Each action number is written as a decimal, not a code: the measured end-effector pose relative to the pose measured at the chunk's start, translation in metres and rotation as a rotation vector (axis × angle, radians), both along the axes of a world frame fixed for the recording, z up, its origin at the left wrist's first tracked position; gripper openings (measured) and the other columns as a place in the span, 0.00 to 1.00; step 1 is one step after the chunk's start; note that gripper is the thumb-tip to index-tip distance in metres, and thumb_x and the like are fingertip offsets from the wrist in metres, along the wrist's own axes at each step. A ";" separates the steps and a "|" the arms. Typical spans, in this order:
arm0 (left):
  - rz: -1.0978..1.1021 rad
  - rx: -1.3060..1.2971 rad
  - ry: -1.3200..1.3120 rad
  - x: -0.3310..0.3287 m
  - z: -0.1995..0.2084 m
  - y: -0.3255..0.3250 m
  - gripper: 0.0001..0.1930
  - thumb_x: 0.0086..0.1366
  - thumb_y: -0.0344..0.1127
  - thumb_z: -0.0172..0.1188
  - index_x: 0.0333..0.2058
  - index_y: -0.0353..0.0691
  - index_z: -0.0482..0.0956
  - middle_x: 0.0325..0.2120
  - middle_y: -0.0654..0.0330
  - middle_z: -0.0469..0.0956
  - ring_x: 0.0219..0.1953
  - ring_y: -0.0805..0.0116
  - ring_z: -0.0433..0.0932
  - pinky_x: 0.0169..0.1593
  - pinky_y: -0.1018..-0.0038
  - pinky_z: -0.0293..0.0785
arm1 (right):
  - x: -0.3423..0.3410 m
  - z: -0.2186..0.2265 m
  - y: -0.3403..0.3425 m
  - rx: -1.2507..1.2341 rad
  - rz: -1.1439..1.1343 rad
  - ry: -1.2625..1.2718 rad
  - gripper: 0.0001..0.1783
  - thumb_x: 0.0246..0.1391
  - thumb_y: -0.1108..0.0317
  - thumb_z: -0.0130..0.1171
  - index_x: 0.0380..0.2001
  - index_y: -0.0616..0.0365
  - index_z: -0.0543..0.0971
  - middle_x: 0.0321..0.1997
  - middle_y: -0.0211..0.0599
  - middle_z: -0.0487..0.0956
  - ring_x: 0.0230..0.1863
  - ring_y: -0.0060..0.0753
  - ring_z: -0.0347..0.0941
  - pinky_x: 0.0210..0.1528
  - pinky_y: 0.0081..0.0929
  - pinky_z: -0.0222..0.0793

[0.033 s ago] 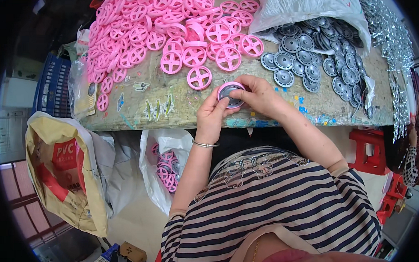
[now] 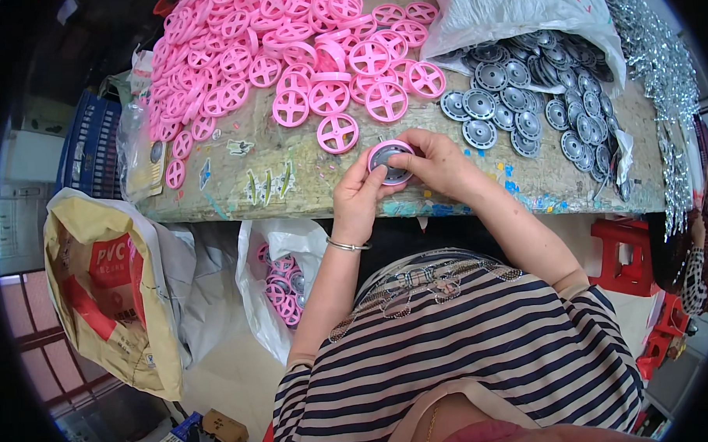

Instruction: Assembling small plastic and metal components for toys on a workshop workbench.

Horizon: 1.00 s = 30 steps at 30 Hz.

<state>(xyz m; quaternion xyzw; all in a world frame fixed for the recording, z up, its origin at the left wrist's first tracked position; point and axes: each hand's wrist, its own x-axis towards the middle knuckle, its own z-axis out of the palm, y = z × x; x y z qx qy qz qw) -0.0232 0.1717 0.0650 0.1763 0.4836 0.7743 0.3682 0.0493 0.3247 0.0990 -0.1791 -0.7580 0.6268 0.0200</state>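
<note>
Holding a pink wheel with grey disc insert (image 2: 390, 160) together, the left hand (image 2: 359, 197) and right hand (image 2: 439, 165) each keep a clenched grip on its rim, just above the near edge of the tabletop (image 2: 291, 193). Loose pink spoked wheels (image 2: 286, 52) lie heaped at 11 o'clock. Grey metal discs (image 2: 533, 98) spill from a white plastic bag (image 2: 518, 9) at 2 o'clock.

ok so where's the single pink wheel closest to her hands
In the head view, the pink wheel lies flat on the table, just up-left of the left hand, at the pink pile's near edge.
</note>
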 end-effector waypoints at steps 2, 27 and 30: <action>0.031 -0.011 0.007 0.005 0.002 -0.006 0.18 0.68 0.26 0.48 0.56 0.31 0.66 0.48 0.55 0.72 0.47 0.68 0.75 0.48 0.72 0.77 | 0.001 -0.004 -0.002 -0.038 0.038 0.078 0.13 0.54 0.68 0.60 0.43 0.60 0.76 0.31 0.26 0.77 0.32 0.14 0.70 0.33 0.15 0.69; 0.063 -0.074 0.442 0.020 0.007 -0.025 0.36 0.62 0.24 0.55 0.65 0.39 0.47 0.56 0.49 0.64 0.55 0.60 0.69 0.54 0.68 0.70 | 0.026 0.019 -0.011 0.161 0.124 0.118 0.15 0.63 0.63 0.48 0.45 0.61 0.76 0.39 0.42 0.79 0.42 0.29 0.75 0.46 0.29 0.69; -0.128 -0.298 0.343 0.016 0.020 0.002 0.21 0.65 0.28 0.54 0.56 0.34 0.64 0.43 0.56 0.75 0.44 0.69 0.77 0.44 0.71 0.80 | 0.030 0.015 0.016 0.362 0.119 0.243 0.16 0.57 0.62 0.56 0.45 0.60 0.76 0.37 0.45 0.78 0.39 0.34 0.75 0.42 0.28 0.69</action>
